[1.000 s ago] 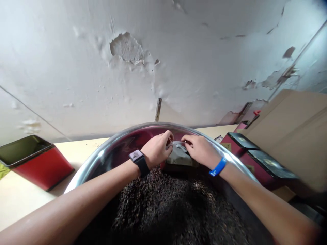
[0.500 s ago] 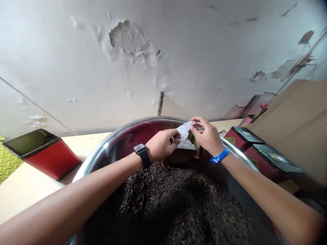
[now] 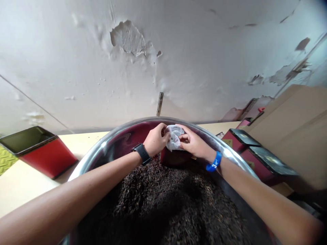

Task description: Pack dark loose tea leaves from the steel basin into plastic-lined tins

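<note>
A thin white translucent plastic bag [image 3: 173,140] is bunched between my two hands, at the mouth of a red tin [image 3: 173,158]. My left hand [image 3: 156,139], with a black watch at the wrist, pinches the bag's left side. On its right side, my right hand [image 3: 195,142] has fingers closed on the bag's edge; a blue band circles that wrist. The tin stands among dark loose tea leaves [image 3: 158,197] inside a large round metal basin [image 3: 100,146]. My hands and the bag hide most of the tin's opening.
An open red tin [image 3: 48,156] stands on the pale table [image 3: 28,185] left of the basin. Lidded red tins [image 3: 265,163] line the right side, beside a cardboard box [image 3: 293,126]. A peeling wall [image 3: 194,68] rises behind.
My hands have moved closer together. The bag, stretched out between them before, is now gathered and its mouth looks rounder. My right hand has come left and down.
</note>
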`<state>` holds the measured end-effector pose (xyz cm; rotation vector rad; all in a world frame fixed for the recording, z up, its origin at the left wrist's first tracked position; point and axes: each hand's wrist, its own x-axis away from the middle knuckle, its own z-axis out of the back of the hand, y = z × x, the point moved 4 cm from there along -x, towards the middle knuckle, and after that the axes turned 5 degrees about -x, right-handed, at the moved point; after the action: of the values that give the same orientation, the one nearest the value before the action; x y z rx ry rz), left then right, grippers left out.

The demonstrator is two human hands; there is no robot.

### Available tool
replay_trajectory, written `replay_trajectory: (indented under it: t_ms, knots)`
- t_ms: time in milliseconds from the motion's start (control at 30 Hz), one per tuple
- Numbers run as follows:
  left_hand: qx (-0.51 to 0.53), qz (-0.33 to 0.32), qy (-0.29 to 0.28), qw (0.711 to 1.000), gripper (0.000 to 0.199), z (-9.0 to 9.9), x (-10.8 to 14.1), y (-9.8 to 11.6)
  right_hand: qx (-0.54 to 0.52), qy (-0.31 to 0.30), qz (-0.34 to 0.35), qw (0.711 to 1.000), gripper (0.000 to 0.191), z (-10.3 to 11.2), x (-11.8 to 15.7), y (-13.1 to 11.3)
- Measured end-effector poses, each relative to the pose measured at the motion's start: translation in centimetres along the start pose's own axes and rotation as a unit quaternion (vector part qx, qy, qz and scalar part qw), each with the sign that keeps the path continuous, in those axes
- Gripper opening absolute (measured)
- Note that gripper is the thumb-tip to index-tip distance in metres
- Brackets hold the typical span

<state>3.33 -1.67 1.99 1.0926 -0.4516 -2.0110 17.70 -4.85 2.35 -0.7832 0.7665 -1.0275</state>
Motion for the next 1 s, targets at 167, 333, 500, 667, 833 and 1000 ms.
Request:
replay_trajectory:
  t_ms: [167,333,500,667,833,1000]
  knots:
    - [0.066,-0.029,-0.010,0.997,0.027,-0.5,0.7,0.6,-0.024,0.022,-0.024,0.999,0.039,-0.3,0.0,0.2]
    - [-0.085,-0.114,-0.009,0.990,0.023,-0.4,1.1,2.1,0.095,0.089,0.009,0.991,0.041,0.1,0.1,0.6]
    - [-0.205,-0.062,-0.065,0.975,0.032,-0.8,0.2,-0.2,0.155,0.097,0.010,0.983,0.050,2.9,0.3,0.2]
    - [-0.241,-0.023,-0.157,0.958,0.052,-0.6,-0.6,-2.5,0.316,0.078,0.006,0.946,0.035,6.0,-0.5,1.8]
    - [-0.198,-0.092,-0.188,0.958,0.056,-0.2,-1.0,-2.4,0.366,0.100,0.066,0.923,0.036,6.1,0.1,0.5]
    - [-0.176,-0.109,-0.139,0.968,0.031,0.0,-1.3,-1.7,0.351,0.041,0.183,0.918,0.021,3.8,0.8,-2.0]
